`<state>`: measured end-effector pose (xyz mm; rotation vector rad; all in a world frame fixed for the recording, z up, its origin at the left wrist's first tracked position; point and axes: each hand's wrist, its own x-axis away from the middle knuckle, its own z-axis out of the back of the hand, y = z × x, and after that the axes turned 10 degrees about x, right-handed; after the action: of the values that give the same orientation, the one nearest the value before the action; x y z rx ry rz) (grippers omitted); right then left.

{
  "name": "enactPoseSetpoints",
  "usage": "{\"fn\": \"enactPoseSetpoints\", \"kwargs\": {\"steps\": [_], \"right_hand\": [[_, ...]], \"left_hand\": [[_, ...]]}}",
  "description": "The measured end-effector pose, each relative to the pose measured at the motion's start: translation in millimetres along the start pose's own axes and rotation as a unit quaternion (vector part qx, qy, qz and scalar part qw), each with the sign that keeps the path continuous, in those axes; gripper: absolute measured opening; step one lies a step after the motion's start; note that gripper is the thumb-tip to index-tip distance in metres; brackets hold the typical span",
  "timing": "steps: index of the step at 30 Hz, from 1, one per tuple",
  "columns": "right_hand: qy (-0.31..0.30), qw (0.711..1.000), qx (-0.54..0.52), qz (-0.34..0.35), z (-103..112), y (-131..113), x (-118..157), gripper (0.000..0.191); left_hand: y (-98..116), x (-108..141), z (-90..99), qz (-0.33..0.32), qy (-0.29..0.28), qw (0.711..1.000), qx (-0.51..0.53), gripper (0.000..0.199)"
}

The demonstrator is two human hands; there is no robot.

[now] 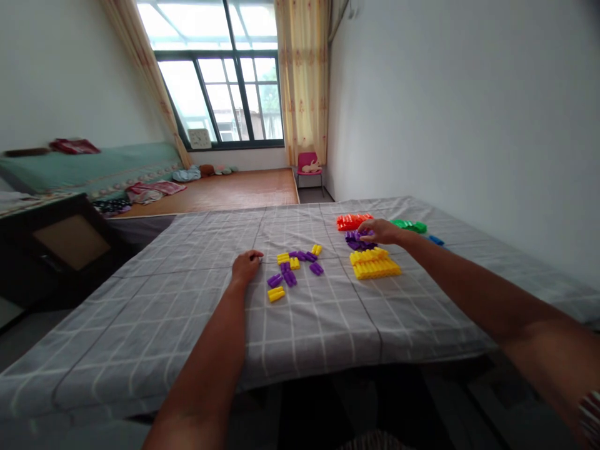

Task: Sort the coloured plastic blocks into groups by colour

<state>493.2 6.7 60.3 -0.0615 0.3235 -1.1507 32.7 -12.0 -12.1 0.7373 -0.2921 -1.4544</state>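
My right hand [379, 231] reaches over a group of purple clips [359, 242], fingers bent down at its top edge; whether one is gripped is too small to tell. A red group [354, 221] lies just behind, a stacked yellow group [375, 264] in front, and a green group [409, 225] to the right. My left hand [247, 265] rests on the cloth with curled fingers, left of loose purple pieces [289, 277] and yellow pieces [276, 294] scattered mid-table. What its fingers hold, if anything, is hidden.
A grey checked cloth [187, 281] covers the table. A blue piece [436, 240] lies right of the green ones. Beyond are a low wooden platform [239, 187], a pink chair [308, 160] and a window. A dark cabinet [60, 250] stands at the left, a white wall at the right.
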Motion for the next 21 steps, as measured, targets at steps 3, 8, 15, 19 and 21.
{"fn": "enactPoseSetpoints", "kwargs": {"steps": [3, 8, 15, 19, 21], "right_hand": [[-0.024, 0.997, 0.060, 0.052, -12, 2, 1, 0.023], [-0.021, 0.982, 0.170, 0.083, -27, 6, -6, 0.018], [0.022, 0.972, 0.228, 0.053, -30, 12, 0, 0.018], [0.046, 0.977, 0.205, 0.036, -28, -1, -3, 0.020], [0.063, 0.983, 0.168, 0.044, -30, -19, -9, 0.020]], "left_hand": [[1, 2, 1.8, -0.001, -0.001, 1.000, -0.002, 0.030], [2, 5, 3.7, -0.002, 0.001, 1.000, -0.005, 0.031], [-2, 3, 2.0, -0.008, 0.001, 1.000, 0.001, 0.031], [-4, 1, -0.7, -0.005, -0.002, 1.000, 0.010, 0.031], [-5, 1, -1.8, -0.003, -0.004, 1.000, 0.015, 0.031]]}}
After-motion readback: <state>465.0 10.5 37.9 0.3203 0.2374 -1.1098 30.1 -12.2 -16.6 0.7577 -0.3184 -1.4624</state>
